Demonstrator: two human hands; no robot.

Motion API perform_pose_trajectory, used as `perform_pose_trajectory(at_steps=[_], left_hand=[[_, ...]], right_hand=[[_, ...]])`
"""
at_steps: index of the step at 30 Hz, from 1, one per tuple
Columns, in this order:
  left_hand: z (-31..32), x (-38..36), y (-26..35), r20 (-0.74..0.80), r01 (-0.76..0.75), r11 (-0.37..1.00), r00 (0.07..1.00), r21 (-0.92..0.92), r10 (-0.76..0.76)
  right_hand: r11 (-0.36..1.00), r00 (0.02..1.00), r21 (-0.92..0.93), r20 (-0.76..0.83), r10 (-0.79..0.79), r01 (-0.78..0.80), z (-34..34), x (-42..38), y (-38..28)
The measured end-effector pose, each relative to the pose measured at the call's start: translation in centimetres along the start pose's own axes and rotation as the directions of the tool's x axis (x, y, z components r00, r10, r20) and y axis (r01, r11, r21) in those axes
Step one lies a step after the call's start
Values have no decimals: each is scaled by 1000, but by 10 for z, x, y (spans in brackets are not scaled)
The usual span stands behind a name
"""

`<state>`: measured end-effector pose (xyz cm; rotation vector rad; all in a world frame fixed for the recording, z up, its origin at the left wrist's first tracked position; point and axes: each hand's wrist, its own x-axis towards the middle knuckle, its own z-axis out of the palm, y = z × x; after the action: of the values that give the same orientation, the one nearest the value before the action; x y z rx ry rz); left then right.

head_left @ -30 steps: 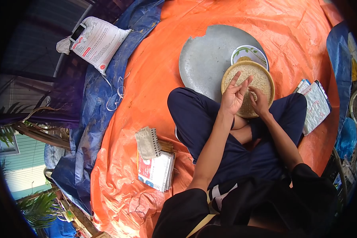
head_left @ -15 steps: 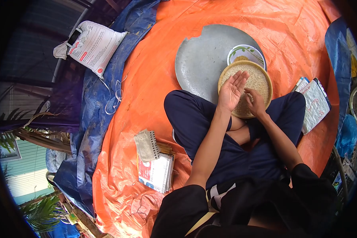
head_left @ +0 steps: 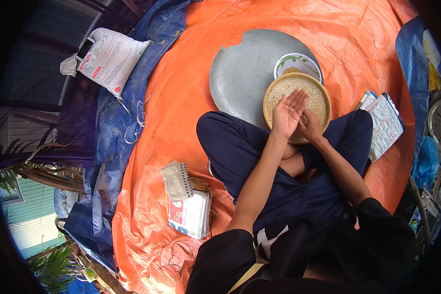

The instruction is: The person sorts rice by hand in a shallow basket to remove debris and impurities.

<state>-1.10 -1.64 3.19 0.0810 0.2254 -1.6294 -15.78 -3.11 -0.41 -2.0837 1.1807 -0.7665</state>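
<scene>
My left hand (head_left: 286, 116) is held palm up over a round yellow-rimmed basket (head_left: 328, 105) of pale grain (head_left: 279, 89). Its fingers are stretched out, and I make out nothing lying on the palm. Against its right side rests my right hand (head_left: 311, 126), with fingers extended and partly hidden by the left. The basket sits at my crossed legs, overlapping the edge of a round grey metal tray (head_left: 240, 73). Just behind it stands a white bowl (head_left: 306, 62) with green leaf patterns, holding some yellowish-brown grains (head_left: 292, 70).
Orange tarp (head_left: 181, 98) covers the ground, bordered by blue tarp (head_left: 112, 132). A white printed sack (head_left: 113, 56) with a phone (head_left: 85, 49) on it lies at upper left. A spiral notebook (head_left: 177, 181) tops stacked papers (head_left: 191, 213); a silvery packet (head_left: 384, 125) lies right.
My right hand has shifted closer against my left, its curled fingers now straighter. The left palm stays facing up. The whole view has slid slightly.
</scene>
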Motion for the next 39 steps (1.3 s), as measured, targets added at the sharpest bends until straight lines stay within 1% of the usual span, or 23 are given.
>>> perform_pose_trajectory(at_steps=[2, 3, 4, 6, 8, 9, 10, 12, 13, 14, 18, 20, 22, 23, 26, 27, 30, 33, 34, 35, 36, 37, 39], left_hand=[[-2, 5, 11, 14, -98, 989, 995, -111, 100], [-1, 4, 19, 8, -206, 974, 978, -98, 208], [-4, 3, 23, 2, -224, 971, 974, -85, 225], [-10, 1, 12, -66, -122, 991, 991, -53, 118], [-11, 1, 0, -34, -56, 996, 998, -72, 54], [-14, 4, 0, 38, -29, 994, 999, -107, 33], [-9, 5, 3, 24, -58, 991, 998, -121, 61], [-7, 6, 16, 90, -61, 989, 993, -133, 73], [-4, 5, 20, 73, -92, 986, 992, -135, 103], [-3, 4, 25, 13, -139, 987, 990, -87, 140], [6, 0, 35, 12, -189, 979, 982, -74, 190], [4, 3, 42, 24, -231, 973, 973, -4, 231], [6, 2, 50, 13, -286, 954, 958, 93, 286], [7, 1, 55, 18, -351, 922, 936, 163, 353], [8, -4, 69, 7, -448, 867, 889, 219, 458], [8, -4, 70, -13, -447, 867, 888, 220, 461], [2, 3, 65, -192, -320, 814, 869, 484, 456], [-8, 10, 50, -232, -183, 807, 902, 561, 366], [-7, 10, 42, -210, -183, 809, 912, 558, 351], [-6, 10, 31, -189, -181, 811, 923, 557, 336], [-5, 10, 19, -167, -179, 812, 932, 555, 320], [-4, 11, 5, -124, -172, 761, 941, 625, 315], [-2, 7, -21, -27, -132, 624, 971, 770, 239]], right_hand=[[999, 1000, 42, -13, 12, -11, 0, -2, 0], [999, 1000, 33, -24, -1, 2, -1, -2, 1], [999, 999, 44, -46, -21, 23, 0, 1, 1], [998, 995, 54, -90, -31, 36, 3, 0, 4], [998, 999, 56, -42, 24, -22, 7, -2, 13], [998, 999, 54, -41, 19, -17, 4, -3, 11], [999, 999, 48, -36, 17, -15, 2, -4, 8], [998, 995, 62, -103, -11, 18, 3, -5, 12], [998, 990, 38, -139, -36, 42, 4, -5, 13], [997, 983, 23, -172, -68, 73, 4, -5, 15], [998, 977, 6, -203, -65, 67, 1, -4, 12], [995, 974, -10, -208, -96, 95, 0, -3, 14], [998, 974, -2, -218, -65, 67, -5, -1, 12], [999, 973, 1, -223, -50, 51, -7, -1, 12], [1000, 951, -8, -309, -21, 19, -14, 4, 18], [999, 944, -44, -329, -17, 3, -15, 6, 21], [977, 943, 148, -276, 188, -151, -15, 6, 24], [805, 909, 454, 29, 416, -382, -12, 6, 26], [642, 880, 635, 136, 456, -431, -11, 5, 25], [436, 849, 770, 249, 467, -466, -8, 2, 22], [201, 818, 851, 361, 447, -485, -6, 2, 20], [27, 793, 856, 466, 392, -516, -1, 2, 25], [-296, 752, 829, 556, 354, -474, 5, -4, 34]])
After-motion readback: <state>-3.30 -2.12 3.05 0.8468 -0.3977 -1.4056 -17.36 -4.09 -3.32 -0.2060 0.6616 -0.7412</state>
